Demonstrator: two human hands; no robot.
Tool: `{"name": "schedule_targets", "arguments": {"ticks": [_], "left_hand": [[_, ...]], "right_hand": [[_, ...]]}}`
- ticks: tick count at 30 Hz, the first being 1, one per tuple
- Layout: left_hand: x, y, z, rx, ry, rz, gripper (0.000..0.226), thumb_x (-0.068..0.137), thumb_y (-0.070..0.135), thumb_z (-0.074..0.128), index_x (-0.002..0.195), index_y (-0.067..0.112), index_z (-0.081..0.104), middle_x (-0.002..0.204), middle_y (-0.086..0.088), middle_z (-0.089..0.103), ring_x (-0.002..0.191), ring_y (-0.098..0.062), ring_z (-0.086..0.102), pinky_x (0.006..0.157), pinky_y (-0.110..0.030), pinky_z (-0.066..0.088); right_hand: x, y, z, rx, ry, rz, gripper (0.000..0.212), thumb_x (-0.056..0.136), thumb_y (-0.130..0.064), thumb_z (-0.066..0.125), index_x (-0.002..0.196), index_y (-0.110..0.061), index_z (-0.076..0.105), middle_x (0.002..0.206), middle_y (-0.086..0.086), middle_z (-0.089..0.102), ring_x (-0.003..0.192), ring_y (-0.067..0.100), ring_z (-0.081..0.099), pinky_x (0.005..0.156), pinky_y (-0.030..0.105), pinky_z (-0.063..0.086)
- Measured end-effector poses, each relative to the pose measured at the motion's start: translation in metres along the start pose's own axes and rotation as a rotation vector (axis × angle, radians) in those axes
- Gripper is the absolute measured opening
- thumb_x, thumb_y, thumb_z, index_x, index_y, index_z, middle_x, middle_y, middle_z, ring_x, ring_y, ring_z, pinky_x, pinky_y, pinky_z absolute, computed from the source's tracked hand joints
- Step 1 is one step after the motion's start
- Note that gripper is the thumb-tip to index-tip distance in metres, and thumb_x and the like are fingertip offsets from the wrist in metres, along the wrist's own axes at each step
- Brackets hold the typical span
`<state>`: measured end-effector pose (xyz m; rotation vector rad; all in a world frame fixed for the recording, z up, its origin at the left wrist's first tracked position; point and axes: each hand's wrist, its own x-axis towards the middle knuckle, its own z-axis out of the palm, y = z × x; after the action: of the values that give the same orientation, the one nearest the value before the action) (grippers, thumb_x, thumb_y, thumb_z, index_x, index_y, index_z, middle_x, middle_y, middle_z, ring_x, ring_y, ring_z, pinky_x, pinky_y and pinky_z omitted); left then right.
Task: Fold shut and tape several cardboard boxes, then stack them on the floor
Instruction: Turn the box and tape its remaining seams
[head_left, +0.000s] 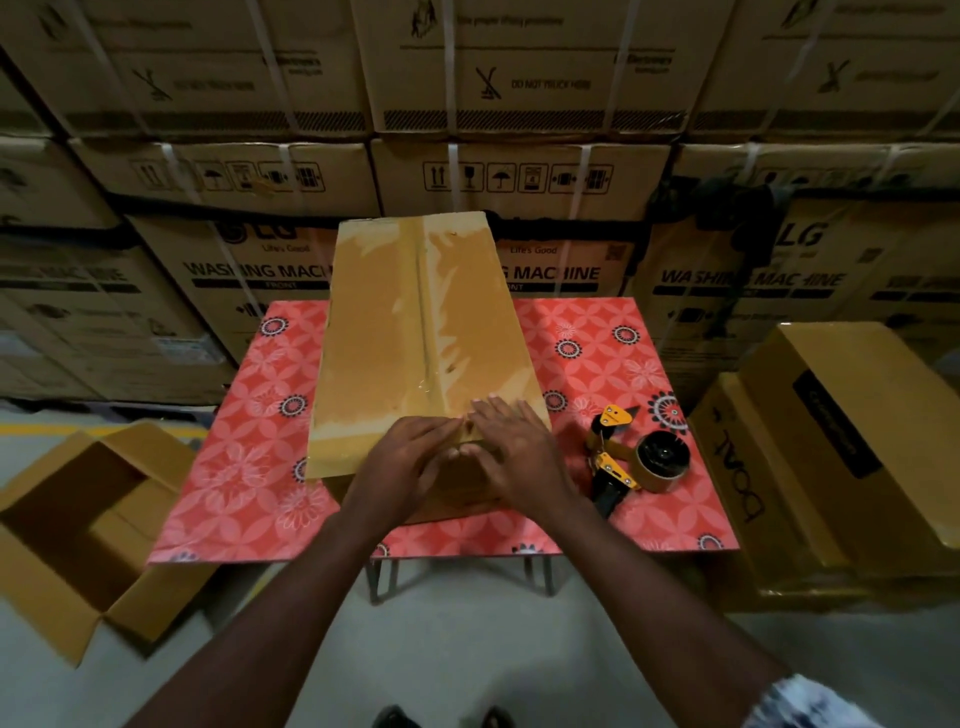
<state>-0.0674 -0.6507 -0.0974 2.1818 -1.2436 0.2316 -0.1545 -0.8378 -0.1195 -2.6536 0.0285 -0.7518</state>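
Head view: the left hand (410, 457) and right hand (514, 447) are pressing straight, flat fingers (498, 410) on the cardboard box (415, 332)'s near edge, with the tape dispenser (639, 457) lying beside the box on the table (249, 467).

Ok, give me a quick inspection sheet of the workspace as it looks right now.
Surface: table under a red floral cover.
Job's things: cardboard box on the table, top seam taped; tape dispenser lying to its right; open box on the floor at left; closed boxes stacked at right.
Clutter: nothing seen.
Hands: left hand and right hand flat, pressing the box's near edge at the seam.
Cables: nothing seen.
Surroundings: washing machine cartons stacked behind the table.
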Motion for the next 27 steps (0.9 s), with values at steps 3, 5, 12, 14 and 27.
{"name": "schedule_targets", "arguments": {"ticks": [3, 5, 12, 14, 27], "left_hand": [[-0.003, -0.006, -0.001, -0.027, -0.009, 0.022, 0.038, 0.096, 0.024, 0.058, 0.132, 0.015, 0.066, 0.123, -0.006, 0.070, 0.110, -0.021, 0.060, 0.092, -0.032, 0.050], [-0.003, -0.006, 0.001, -0.036, -0.004, 0.010, 0.039, 0.093, 0.014, 0.067, 0.133, 0.015, 0.066, 0.123, -0.007, 0.069, 0.109, -0.023, 0.060, 0.092, -0.033, 0.051], [-0.007, -0.003, -0.005, -0.016, 0.062, -0.031, 0.045, 0.087, 0.007, 0.071, 0.132, 0.011, 0.065, 0.121, -0.008, 0.069, 0.109, -0.021, 0.057, 0.093, -0.036, 0.049], [-0.014, -0.011, -0.008, 0.027, 0.108, -0.049, 0.041, 0.090, 0.021, 0.066, 0.130, 0.012, 0.067, 0.119, -0.007, 0.070, 0.107, -0.023, 0.058, 0.091, -0.040, 0.050], [-0.043, -0.038, -0.030, 0.119, 0.130, -0.181, 0.039, 0.090, 0.021, 0.066, 0.130, 0.018, 0.066, 0.122, -0.003, 0.066, 0.109, -0.028, 0.059, 0.091, -0.041, 0.045]], "right_hand": [[-0.004, -0.004, 0.012, 0.001, 0.058, -0.022, 0.041, 0.098, -0.036, 0.059, 0.129, -0.011, 0.068, 0.137, 0.005, 0.065, 0.131, 0.021, 0.057, 0.116, 0.044, 0.039], [-0.008, 0.001, 0.013, -0.004, 0.062, -0.048, 0.042, 0.093, -0.029, 0.068, 0.131, -0.010, 0.067, 0.139, 0.005, 0.063, 0.133, 0.021, 0.056, 0.116, 0.043, 0.038], [0.003, -0.021, 0.013, 0.043, 0.064, 0.044, 0.046, 0.094, -0.039, 0.059, 0.130, -0.010, 0.068, 0.137, 0.007, 0.064, 0.133, 0.025, 0.056, 0.116, 0.047, 0.038], [0.004, -0.023, 0.018, 0.036, 0.061, 0.026, 0.045, 0.095, -0.039, 0.060, 0.129, -0.011, 0.069, 0.137, 0.006, 0.064, 0.133, 0.024, 0.056, 0.116, 0.047, 0.038], [0.015, -0.058, 0.030, -0.009, -0.039, 0.056, 0.045, 0.092, -0.038, 0.069, 0.133, -0.019, 0.066, 0.143, -0.001, 0.059, 0.140, 0.022, 0.049, 0.121, 0.051, 0.023]]}}
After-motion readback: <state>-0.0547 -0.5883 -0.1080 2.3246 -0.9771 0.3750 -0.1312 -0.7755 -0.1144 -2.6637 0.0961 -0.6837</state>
